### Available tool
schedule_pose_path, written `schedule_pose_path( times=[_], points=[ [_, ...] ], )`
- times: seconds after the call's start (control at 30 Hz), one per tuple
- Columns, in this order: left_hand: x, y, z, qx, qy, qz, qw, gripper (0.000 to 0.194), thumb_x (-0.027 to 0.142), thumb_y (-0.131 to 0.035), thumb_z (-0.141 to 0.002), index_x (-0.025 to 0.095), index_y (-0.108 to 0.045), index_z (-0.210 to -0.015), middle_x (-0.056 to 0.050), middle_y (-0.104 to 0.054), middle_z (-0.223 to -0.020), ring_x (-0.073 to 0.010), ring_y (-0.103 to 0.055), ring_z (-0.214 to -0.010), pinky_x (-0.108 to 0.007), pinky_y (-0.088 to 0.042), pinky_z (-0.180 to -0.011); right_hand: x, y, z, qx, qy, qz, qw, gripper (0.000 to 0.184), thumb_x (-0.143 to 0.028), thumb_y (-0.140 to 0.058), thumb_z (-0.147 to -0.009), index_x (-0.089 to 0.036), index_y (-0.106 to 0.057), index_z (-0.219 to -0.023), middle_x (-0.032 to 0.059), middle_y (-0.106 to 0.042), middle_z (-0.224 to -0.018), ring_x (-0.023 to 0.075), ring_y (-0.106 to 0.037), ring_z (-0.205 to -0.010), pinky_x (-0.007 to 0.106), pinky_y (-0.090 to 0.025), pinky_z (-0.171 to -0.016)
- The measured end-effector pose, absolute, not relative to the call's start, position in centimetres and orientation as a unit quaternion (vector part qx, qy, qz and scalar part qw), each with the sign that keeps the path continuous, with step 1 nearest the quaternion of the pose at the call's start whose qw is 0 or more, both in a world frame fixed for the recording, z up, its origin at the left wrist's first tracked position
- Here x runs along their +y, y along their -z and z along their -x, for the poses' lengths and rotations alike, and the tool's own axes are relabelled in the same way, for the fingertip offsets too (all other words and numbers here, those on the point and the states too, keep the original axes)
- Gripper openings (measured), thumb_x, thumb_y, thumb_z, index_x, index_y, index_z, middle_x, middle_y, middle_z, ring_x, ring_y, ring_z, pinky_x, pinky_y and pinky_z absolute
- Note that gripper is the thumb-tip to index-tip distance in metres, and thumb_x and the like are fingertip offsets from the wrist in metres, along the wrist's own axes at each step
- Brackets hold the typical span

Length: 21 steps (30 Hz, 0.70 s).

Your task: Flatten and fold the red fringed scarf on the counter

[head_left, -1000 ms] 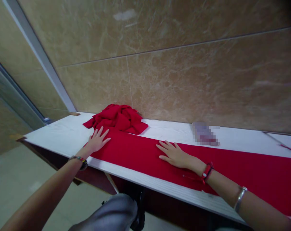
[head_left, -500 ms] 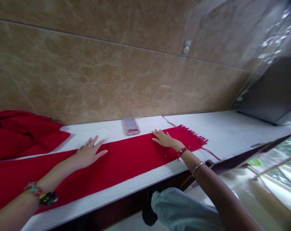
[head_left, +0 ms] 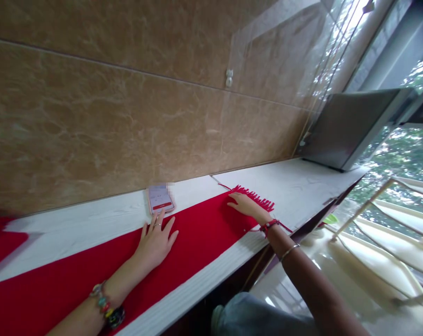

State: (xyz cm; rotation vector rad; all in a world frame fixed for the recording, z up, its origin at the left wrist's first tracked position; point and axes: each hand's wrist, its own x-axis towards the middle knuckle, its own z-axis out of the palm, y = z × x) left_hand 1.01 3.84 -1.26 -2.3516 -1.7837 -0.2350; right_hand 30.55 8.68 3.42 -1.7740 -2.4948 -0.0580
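Note:
A long red scarf (head_left: 200, 233) lies flat along a white wooden counter (head_left: 295, 184). My left hand (head_left: 157, 240) rests palm down on the scarf's middle, fingers spread, just in front of a phone (head_left: 160, 199). My right hand (head_left: 246, 205) lies flat on the scarf close to its fringed end (head_left: 258, 199), fingers stretched out. Both wrists wear bracelets.
A brown marble wall (head_left: 127, 116) runs behind the counter. A grey box-like object (head_left: 347, 128) stands at the counter's far right end by a window. A second piece of red cloth (head_left: 3, 240) shows at the left edge. My knee (head_left: 253, 317) is below the counter edge.
Both hands have slid rightward along the scarf; the right hand now reaches the fringed end. The view has swung right, so the crumpled red cloth has nearly left the frame.

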Motion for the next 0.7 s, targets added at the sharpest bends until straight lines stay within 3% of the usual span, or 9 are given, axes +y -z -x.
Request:
schedule_pose_path(
  times=[0.1,0.27,0.43,0.7],
  points=[
    [3.7,1.4,-0.9,-0.577,0.105,0.803,0.107,0.040,0.033,-0.039,-0.085,0.019,-0.050,-0.121,-0.012,-0.028,-0.140,-0.0329,-0.019,-0.128,-0.051,-0.029,-0.096,8.3,-3.7,-30.5,-0.828,-0.003,0.561,0.012,0.028,-0.032,-0.048,-0.085,-0.017,-0.052,-0.109,0.0072,-0.052,-0.112,0.0191,-0.053,-0.094,0.038,-0.046,-0.078],
    [4.3,1.3,-0.9,-0.478,0.162,0.857,0.105,0.034,0.026,-0.040,-0.084,0.018,-0.056,-0.113,-0.009,-0.031,-0.138,-0.0300,-0.021,-0.128,-0.046,-0.031,-0.098,6.1,-4.9,-30.3,-0.852,-0.052,0.519,-0.050,0.041,-0.018,-0.062,-0.072,-0.009,-0.056,-0.112,0.0149,-0.056,-0.115,0.0265,-0.049,-0.107,0.036,-0.037,-0.094],
    [3.5,0.2,-1.5,-0.369,0.126,0.920,0.027,0.038,0.037,-0.042,-0.085,0.019,-0.054,-0.115,-0.010,-0.046,-0.127,-0.0225,-0.040,-0.118,-0.037,-0.034,-0.097,4.1,-4.8,-28.9,-0.901,-0.106,0.415,-0.074,0.060,-0.029,-0.064,-0.069,-0.014,-0.045,-0.125,0.0102,-0.044,-0.130,0.0211,-0.039,-0.120,0.030,-0.029,-0.100],
    [1.2,-1.7,-2.0,-0.318,0.096,0.943,0.001,0.053,0.052,-0.054,-0.072,0.023,-0.053,-0.117,-0.008,-0.053,-0.118,-0.0230,-0.048,-0.106,-0.036,-0.037,-0.089,4.3,-4.0,-28.3,-0.927,-0.087,0.363,-0.048,0.044,-0.022,-0.055,-0.075,-0.014,-0.052,-0.118,0.0103,-0.050,-0.125,0.0195,-0.042,-0.117,0.032,-0.031,-0.099]
  ],
)
